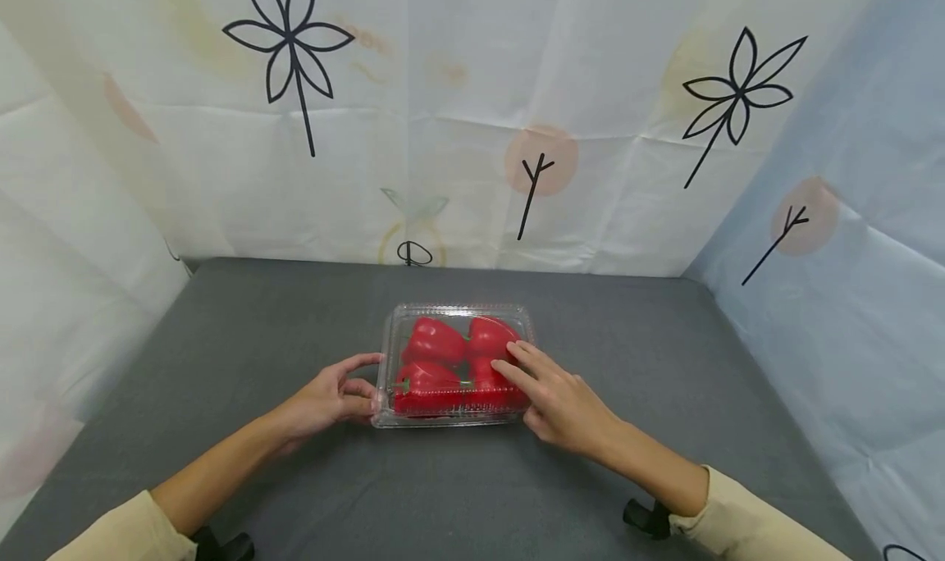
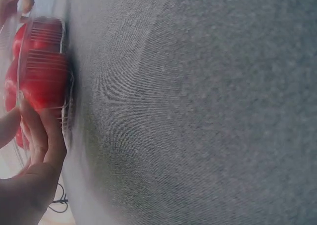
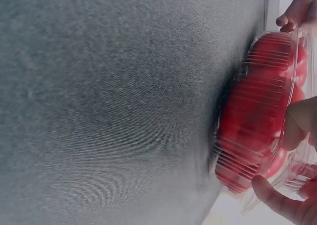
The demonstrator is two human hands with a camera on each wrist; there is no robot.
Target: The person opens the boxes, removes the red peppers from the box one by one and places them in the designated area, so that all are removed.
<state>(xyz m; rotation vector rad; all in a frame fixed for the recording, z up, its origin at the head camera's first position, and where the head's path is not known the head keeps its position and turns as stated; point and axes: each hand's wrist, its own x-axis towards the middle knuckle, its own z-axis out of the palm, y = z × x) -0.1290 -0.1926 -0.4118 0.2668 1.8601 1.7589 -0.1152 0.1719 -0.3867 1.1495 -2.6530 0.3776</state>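
While the left hand gripped the left edge of the clear container on the grey table, we saw the right hand touch its lid with extended fingers. Red peppers lay inside.

A pale, softly creased cloth backdrop fills the top of the head view, printed with a black-outlined flower at upper left, another flower at upper right and a peach disc right of centre. White cloth lines the left edge and bluish cloth the right, while a grey tabletop spreads across the lower frame under soft light.
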